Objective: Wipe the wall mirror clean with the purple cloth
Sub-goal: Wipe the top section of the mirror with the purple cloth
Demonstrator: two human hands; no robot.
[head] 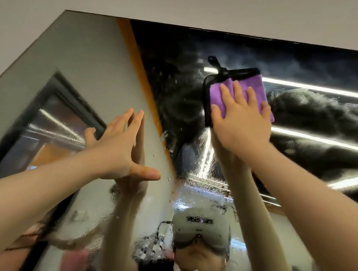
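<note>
Cloth (pixel 247 92) flat on mirror (pixel 72 71) near its top edge, under right hand (pixel 241 118) — fingers straight, pressing, not clenched. Left hand (pixel 114 149) open, braced lower left. Glass below cloth wet and streaky — most wiping left.

I see a plain pale wall (pixel 191 0) above; reflected are strip lights (pixel 325 89), an orange band (pixel 137 61) and a dark-framed doorway (pixel 59 106).
</note>
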